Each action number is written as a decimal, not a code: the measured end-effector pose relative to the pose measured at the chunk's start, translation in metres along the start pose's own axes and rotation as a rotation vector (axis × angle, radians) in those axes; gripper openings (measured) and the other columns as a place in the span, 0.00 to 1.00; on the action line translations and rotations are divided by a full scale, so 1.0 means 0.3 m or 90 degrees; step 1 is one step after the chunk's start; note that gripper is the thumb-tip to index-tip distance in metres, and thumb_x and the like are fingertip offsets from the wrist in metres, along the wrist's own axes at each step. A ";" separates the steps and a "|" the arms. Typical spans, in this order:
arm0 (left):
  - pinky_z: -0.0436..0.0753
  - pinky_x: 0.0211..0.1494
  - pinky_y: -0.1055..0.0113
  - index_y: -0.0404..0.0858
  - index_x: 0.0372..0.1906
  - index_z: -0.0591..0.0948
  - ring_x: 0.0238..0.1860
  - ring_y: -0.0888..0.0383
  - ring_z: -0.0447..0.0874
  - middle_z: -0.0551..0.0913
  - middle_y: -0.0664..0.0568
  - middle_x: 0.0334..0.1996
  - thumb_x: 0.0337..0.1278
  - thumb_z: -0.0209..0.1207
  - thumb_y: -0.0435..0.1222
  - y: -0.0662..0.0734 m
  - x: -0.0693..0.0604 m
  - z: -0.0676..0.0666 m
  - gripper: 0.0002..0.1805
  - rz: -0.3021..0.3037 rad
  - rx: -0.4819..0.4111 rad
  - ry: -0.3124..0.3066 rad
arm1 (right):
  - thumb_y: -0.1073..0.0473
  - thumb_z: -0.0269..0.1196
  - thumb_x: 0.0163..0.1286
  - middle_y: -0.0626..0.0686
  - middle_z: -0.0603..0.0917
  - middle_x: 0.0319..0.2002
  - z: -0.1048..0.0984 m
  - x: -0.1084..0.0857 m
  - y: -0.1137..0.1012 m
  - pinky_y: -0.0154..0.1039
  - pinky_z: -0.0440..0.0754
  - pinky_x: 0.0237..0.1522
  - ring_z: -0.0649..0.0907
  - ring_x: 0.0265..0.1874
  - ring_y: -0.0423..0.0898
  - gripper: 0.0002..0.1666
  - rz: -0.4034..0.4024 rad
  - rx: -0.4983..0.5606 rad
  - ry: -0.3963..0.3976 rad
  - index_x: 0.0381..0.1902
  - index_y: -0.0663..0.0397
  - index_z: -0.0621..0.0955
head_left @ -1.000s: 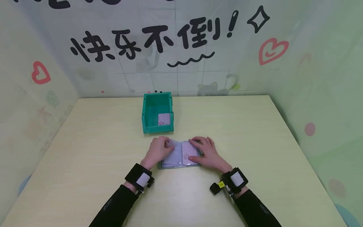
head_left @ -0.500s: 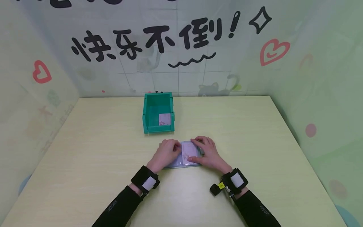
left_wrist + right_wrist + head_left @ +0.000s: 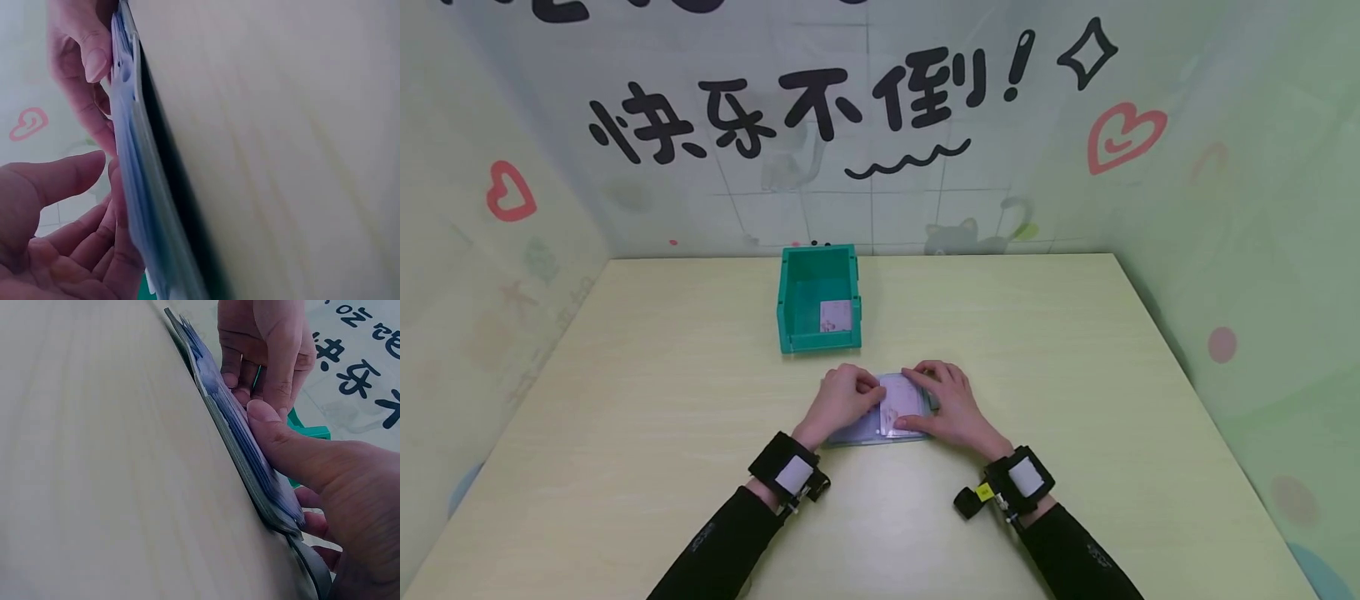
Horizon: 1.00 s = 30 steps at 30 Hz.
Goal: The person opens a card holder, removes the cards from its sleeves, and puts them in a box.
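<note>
A small card album [image 3: 857, 432] with blue-violet sleeve pages lies spread on the table. A pink printed card [image 3: 898, 402] shows on its right page. My left hand [image 3: 844, 400] covers much of the left page, fingertips touching near the middle fold. In the left wrist view, the left thumb [image 3: 75, 177] stands apart from the pages while the other fingers touch them. My right hand [image 3: 953, 408] rests across the right page, index finger at the top and thumb near the bottom. The right thumb [image 3: 275, 428] presses on the pages; its other fingers are partly hidden past the edge.
Behind the album stands a green bin [image 3: 818, 341] with a pink card [image 3: 836, 316] inside. A strap-like strip [image 3: 312, 569] extends from the album's cover. Printed backdrop walls rise behind and beside the pale wooden table [image 3: 625, 400].
My left hand has moved right, from the raised left page to the middle fold, and now hides more of that page. My right hand stays almost still on the right page.
</note>
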<state>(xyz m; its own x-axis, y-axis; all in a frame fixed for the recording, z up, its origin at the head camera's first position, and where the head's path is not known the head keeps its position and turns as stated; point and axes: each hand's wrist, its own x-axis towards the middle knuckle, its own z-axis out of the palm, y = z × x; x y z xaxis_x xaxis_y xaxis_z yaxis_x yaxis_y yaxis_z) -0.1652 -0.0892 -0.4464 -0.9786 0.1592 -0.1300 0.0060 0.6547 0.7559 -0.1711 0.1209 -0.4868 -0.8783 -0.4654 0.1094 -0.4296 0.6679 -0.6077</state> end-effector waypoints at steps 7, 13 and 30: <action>0.78 0.39 0.68 0.34 0.46 0.87 0.34 0.58 0.83 0.89 0.47 0.33 0.62 0.67 0.38 -0.008 0.002 0.001 0.13 -0.028 -0.026 -0.009 | 0.44 0.76 0.56 0.58 0.70 0.64 0.002 -0.001 0.000 0.66 0.54 0.73 0.63 0.69 0.62 0.46 0.001 0.000 0.003 0.70 0.50 0.74; 0.81 0.44 0.63 0.33 0.47 0.86 0.34 0.58 0.84 0.89 0.47 0.33 0.60 0.68 0.36 -0.012 0.008 0.006 0.13 -0.036 -0.028 -0.008 | 0.44 0.76 0.56 0.58 0.70 0.64 -0.001 0.000 -0.002 0.65 0.54 0.73 0.63 0.68 0.61 0.46 0.000 -0.006 0.001 0.70 0.51 0.74; 0.78 0.42 0.66 0.32 0.50 0.85 0.35 0.56 0.81 0.88 0.46 0.34 0.61 0.66 0.34 -0.017 0.018 -0.001 0.14 -0.064 -0.026 -0.036 | 0.44 0.76 0.56 0.58 0.70 0.64 -0.003 0.003 0.000 0.65 0.53 0.73 0.63 0.68 0.61 0.46 0.006 -0.006 -0.011 0.70 0.51 0.74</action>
<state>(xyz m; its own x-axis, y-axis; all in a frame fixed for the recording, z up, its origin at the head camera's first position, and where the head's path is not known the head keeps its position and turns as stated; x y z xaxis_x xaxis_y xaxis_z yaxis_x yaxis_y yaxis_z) -0.1706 -0.0918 -0.4506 -0.9607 0.1368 -0.2415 -0.1009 0.6385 0.7630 -0.1721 0.1211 -0.4862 -0.8785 -0.4691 0.0901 -0.4233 0.6772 -0.6018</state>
